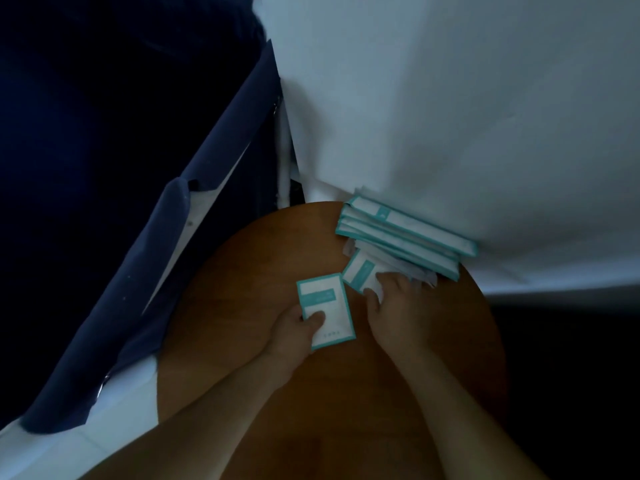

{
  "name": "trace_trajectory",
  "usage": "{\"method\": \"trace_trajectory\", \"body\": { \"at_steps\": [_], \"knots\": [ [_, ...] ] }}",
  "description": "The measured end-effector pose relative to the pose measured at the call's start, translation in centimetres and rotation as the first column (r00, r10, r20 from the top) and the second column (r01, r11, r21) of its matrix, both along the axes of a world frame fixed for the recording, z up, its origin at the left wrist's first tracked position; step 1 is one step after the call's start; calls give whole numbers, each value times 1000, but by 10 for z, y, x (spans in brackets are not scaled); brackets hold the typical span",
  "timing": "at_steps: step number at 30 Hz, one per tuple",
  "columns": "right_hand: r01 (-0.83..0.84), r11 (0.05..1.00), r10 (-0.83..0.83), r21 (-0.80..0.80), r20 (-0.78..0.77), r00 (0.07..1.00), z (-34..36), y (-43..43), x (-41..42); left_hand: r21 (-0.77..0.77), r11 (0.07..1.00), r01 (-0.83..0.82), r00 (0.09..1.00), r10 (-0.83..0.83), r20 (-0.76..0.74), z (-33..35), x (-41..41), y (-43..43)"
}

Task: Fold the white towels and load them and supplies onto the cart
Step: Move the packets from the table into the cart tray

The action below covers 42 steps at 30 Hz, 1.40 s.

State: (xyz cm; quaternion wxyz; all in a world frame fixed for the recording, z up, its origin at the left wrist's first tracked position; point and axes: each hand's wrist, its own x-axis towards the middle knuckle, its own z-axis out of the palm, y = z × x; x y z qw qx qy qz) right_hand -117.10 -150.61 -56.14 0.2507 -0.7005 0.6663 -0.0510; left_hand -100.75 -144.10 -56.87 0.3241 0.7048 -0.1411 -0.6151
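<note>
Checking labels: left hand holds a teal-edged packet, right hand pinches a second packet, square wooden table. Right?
No: the head view shows the table is round, not square. The left hand holds a teal-edged packet; the right hand pinches a second packet.

Single head-worn wide-angle camera looks steeply down at close range on a round brown wooden tabletop point(263, 258); the left hand point(294, 329) and right hand point(393, 306) reach in from the frame's bottom edge.
</note>
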Motion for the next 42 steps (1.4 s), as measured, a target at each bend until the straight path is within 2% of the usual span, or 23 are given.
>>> {"method": "trace_trajectory", "body": {
  "at_steps": [2,5,9,13,19,24,29,32,37,42],
  "knots": [
    [-72,997,69,-18,-154,986,-2,-4,1,-5,1000,-9,999,9,40,1,2,0],
    [-162,983,182,88,-321,930,-10,-2,5,-2,1000,-5,998,5,63,3,6,2],
    [-186,975,216,118,-349,912,-11,15,8,12,1000,-2,998,1,69,12,10,7],
    [-94,984,136,154,-291,947,-8,20,12,10,1000,-1,996,0,94,19,15,14],
    [71,947,-16,315,-175,984,3,24,13,2,999,39,989,-39,144,33,24,26],
    [136,924,-187,358,112,976,37,48,6,-48,996,81,980,-71,185,63,30,32],
    [276,915,-346,294,220,912,104,84,4,-120,974,194,954,-160,252,115,37,35],
    [315,939,-339,138,214,916,158,112,-1,-215,934,286,925,-211,315,162,36,39],
    [451,892,-435,-13,241,868,260,161,-11,-422,793,440,874,-269,405,266,5,46],
    [528,821,-505,-216,154,849,355,210,-43,-547,640,539,834,-317,451,360,-53,62]
  ]
}}
